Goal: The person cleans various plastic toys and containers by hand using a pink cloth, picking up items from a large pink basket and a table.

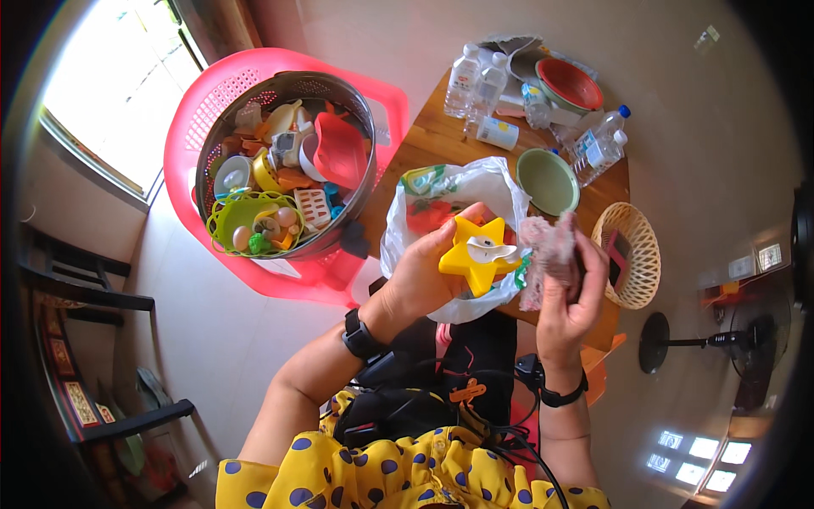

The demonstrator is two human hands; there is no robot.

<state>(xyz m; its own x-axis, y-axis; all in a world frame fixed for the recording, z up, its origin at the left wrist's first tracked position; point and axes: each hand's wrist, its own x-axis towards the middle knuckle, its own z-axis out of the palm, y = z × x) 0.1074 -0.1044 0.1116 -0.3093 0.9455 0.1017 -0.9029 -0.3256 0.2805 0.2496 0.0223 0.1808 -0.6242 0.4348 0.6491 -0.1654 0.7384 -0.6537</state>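
Observation:
My left hand [415, 278] is closed around a yellow star-shaped piece [469, 278] with a pale grey middle and a small lever-like part on it. To its right, my right hand [572, 305] grips a fuzzy pinkish-grey cloth [547, 248], close to the star's right points. Both hands are over a white plastic bag [397, 225], which stands with its mouth open at the table's near edge. Red and orange things show inside the bag; my hands and the star hide much of it.
A metal tub [370, 182] full of toys sits on a pink plastic chair [191, 102] at left. The wooden table [432, 127] bears bottles [487, 85], a green bowl [549, 182], a red bowl [570, 82] and a wicker basket [649, 254]. A fan [653, 339] stands at right.

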